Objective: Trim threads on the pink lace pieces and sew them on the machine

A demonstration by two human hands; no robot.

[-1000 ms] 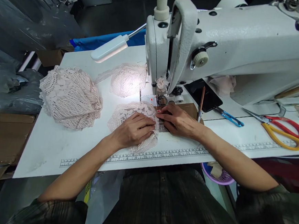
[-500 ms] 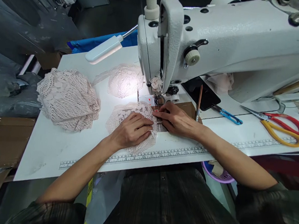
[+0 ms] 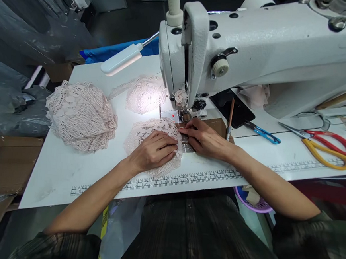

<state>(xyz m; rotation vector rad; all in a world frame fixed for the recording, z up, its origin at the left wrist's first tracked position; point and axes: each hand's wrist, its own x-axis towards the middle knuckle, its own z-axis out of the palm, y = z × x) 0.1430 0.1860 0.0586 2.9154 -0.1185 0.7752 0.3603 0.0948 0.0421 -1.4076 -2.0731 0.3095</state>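
Finely patterned lace point(image 3: 143, 130), pale pink, openwork

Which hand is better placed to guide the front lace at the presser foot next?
Probably the right hand: it's nearer the presser foot, beside the front lace's edge. The left hand rests on that lace, farther away.

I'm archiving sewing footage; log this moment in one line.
left hand: on lace piece | right hand: at lace piece's edge, near presser foot | lamp: lit
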